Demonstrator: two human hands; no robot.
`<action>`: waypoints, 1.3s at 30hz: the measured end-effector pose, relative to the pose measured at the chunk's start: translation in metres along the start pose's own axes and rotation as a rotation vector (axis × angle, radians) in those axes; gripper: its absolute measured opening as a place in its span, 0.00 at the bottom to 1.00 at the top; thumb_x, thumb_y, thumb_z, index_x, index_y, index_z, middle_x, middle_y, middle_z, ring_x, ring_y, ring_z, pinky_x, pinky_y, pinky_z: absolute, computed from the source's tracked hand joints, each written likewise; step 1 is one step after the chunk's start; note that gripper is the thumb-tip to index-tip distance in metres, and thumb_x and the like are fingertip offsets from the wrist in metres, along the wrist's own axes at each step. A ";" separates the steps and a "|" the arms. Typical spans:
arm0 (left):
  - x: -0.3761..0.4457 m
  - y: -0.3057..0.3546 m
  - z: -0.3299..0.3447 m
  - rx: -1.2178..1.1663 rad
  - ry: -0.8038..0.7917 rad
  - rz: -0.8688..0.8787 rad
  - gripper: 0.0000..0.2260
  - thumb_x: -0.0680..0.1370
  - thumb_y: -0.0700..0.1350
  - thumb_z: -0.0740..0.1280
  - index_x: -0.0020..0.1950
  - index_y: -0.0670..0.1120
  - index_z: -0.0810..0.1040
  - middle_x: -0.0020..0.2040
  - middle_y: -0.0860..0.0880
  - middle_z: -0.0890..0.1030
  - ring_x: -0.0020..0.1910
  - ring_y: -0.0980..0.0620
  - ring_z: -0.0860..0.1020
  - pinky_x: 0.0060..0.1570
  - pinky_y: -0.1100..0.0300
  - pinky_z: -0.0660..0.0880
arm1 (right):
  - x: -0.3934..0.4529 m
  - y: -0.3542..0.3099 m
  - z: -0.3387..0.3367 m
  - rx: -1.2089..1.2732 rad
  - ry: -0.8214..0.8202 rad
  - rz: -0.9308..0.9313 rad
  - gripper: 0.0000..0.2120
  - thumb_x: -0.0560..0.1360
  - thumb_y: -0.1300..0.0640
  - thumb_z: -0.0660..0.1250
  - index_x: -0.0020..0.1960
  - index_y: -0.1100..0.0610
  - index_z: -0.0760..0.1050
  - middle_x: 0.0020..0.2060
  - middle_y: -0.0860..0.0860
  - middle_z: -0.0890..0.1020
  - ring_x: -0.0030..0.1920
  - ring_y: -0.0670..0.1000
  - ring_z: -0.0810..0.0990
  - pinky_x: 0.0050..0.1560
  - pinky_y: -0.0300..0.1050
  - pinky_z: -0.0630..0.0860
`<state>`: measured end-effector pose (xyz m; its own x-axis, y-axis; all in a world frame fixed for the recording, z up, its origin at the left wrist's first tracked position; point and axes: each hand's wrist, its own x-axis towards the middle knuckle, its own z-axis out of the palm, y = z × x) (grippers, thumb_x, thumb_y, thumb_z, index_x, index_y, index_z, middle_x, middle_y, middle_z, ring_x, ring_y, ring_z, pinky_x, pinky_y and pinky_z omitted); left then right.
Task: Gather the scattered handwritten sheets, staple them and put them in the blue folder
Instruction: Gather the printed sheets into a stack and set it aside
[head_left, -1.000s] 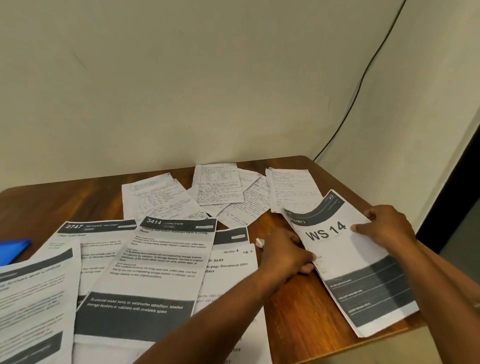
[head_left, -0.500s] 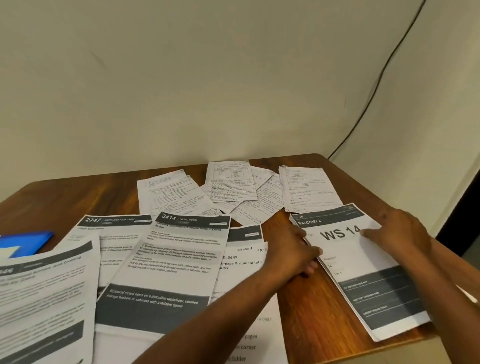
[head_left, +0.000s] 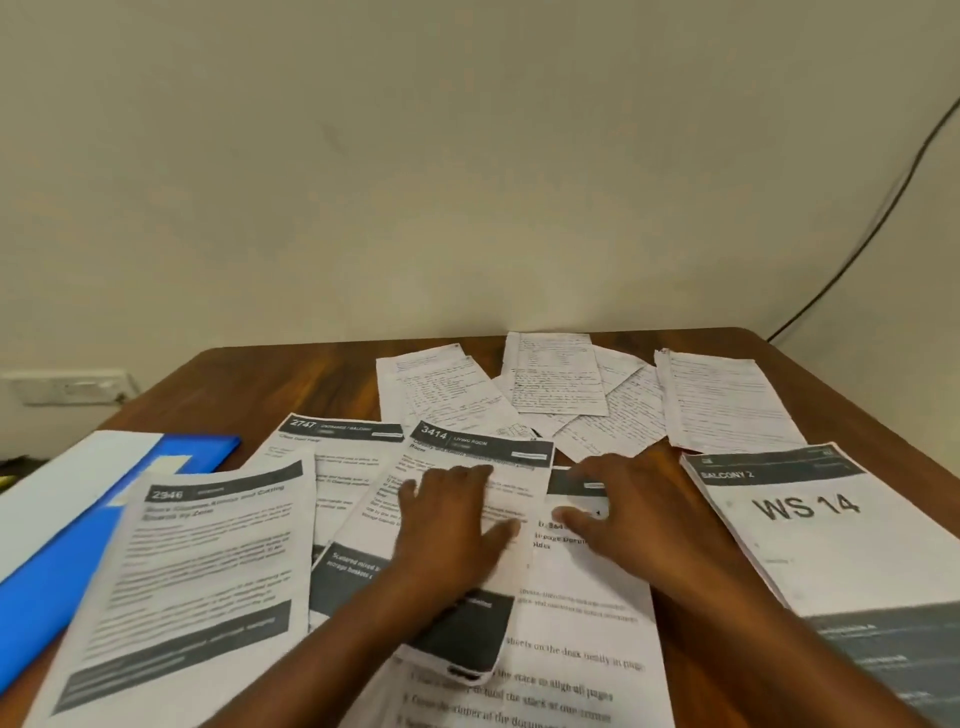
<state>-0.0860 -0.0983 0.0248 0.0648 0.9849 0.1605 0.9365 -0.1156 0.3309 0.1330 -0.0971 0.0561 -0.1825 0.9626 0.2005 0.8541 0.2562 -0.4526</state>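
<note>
- Over the printed pages at the near middle of the table, the left hand (head_left: 452, 525) lies flat with fingers spread on the sheet headed 3414 (head_left: 467, 519), pressing it and gripping nothing.
- Just beside it, the right hand (head_left: 628, 514) rests palm down with straight fingers on the printed instruction sheet (head_left: 571, 623), likewise holding nothing.
- Beyond both hands, the handwritten sheets (head_left: 561, 389) lie fanned and overlapping toward the far edge, untouched and ungathered.
- By my judgement the task has barely begun: gathering, stapling and filing all remain, and no stapler shows in view.
- At the left, the blue folder (head_left: 57, 571) lies flat, partly under a white sheet and the page headed 2946 (head_left: 202, 582).
- Other printed pages crowd the near side: one headed 2747 (head_left: 332, 452) and, at right, a stack marked WS 14 (head_left: 810, 525).
- Underneath is a dark wooden table (head_left: 291, 379), set against a plain cream wall (head_left: 467, 182) with a black cable (head_left: 872, 228) at right and a socket plate (head_left: 67, 387) at left.
</note>
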 end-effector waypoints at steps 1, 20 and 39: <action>0.000 -0.014 -0.002 0.035 -0.002 -0.021 0.34 0.79 0.68 0.65 0.82 0.57 0.62 0.81 0.52 0.67 0.80 0.47 0.63 0.80 0.39 0.57 | -0.001 -0.010 0.010 0.004 -0.056 -0.021 0.23 0.76 0.35 0.71 0.67 0.42 0.76 0.63 0.38 0.78 0.65 0.44 0.74 0.57 0.41 0.71; 0.041 -0.082 0.020 -0.013 -0.035 -0.130 0.40 0.80 0.74 0.53 0.85 0.54 0.51 0.87 0.47 0.46 0.86 0.44 0.43 0.81 0.34 0.41 | 0.058 -0.015 0.097 -0.260 -0.268 -0.252 0.34 0.84 0.32 0.43 0.85 0.45 0.45 0.85 0.48 0.42 0.84 0.48 0.40 0.83 0.56 0.38; 0.109 -0.120 -0.003 -0.698 0.346 -0.337 0.28 0.78 0.48 0.77 0.75 0.47 0.72 0.70 0.47 0.81 0.64 0.46 0.82 0.55 0.60 0.76 | 0.125 0.001 0.100 0.404 0.015 -0.109 0.11 0.76 0.49 0.77 0.58 0.47 0.84 0.53 0.38 0.85 0.54 0.31 0.79 0.53 0.27 0.73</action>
<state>-0.1921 0.0221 0.0052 -0.3953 0.8990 0.1886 0.4523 0.0117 0.8918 0.0619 0.0326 -0.0059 -0.2515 0.9274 0.2768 0.5703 0.3730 -0.7318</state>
